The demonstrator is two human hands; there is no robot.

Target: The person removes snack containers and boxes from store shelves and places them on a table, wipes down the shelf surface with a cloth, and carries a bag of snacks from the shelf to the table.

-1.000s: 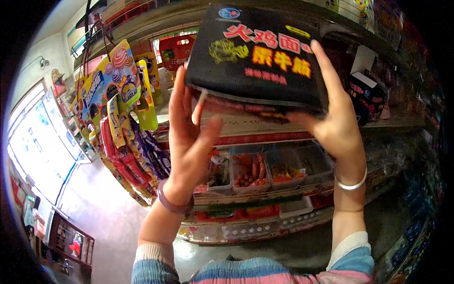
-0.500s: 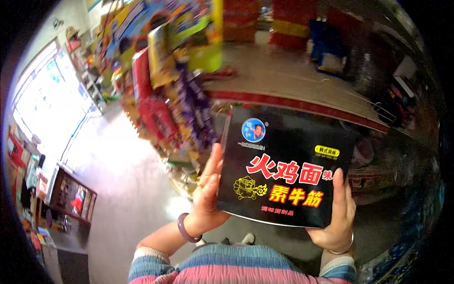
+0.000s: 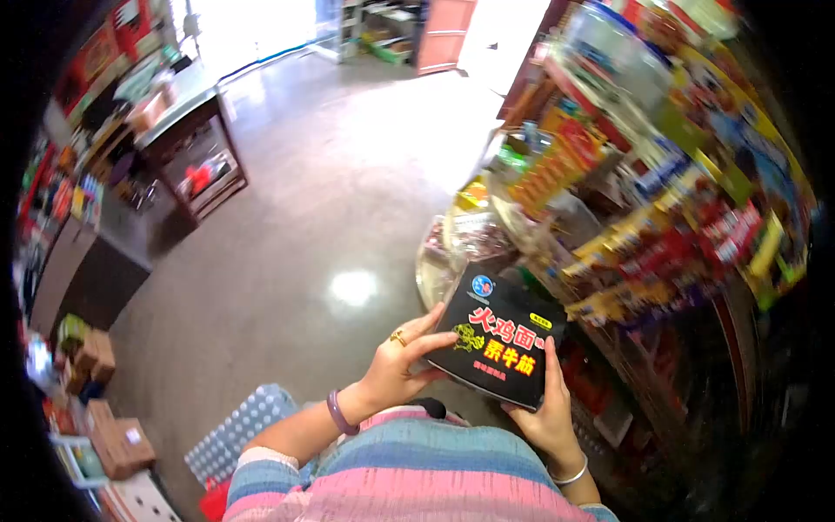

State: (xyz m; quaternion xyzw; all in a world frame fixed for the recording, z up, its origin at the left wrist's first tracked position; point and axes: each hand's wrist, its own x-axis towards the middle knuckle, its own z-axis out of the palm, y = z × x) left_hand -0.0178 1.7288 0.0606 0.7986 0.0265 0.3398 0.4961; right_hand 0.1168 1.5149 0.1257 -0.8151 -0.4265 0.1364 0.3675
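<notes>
A black box with red, white and yellow lettering is held in front of my body, its printed face turned up. My left hand grips its left side, one finger lying on the printed face, with a ring on a finger and a purple bangle on the wrist. On the box's right side, my right hand holds the edge, thumb or finger along the front, a silver bangle at the wrist. The undersides of both hands are hidden.
Racks of hanging snack packets stand close at the right. A wooden table is at the upper left, cardboard boxes at the lower left. A dotted grey item lies near my left elbow. Grey floor stretches toward a bright doorway.
The view has swung left from the shelves toward the floor and doorway. The box, earlier raised at the shelf, is now lower, near my body, still in both hands.
</notes>
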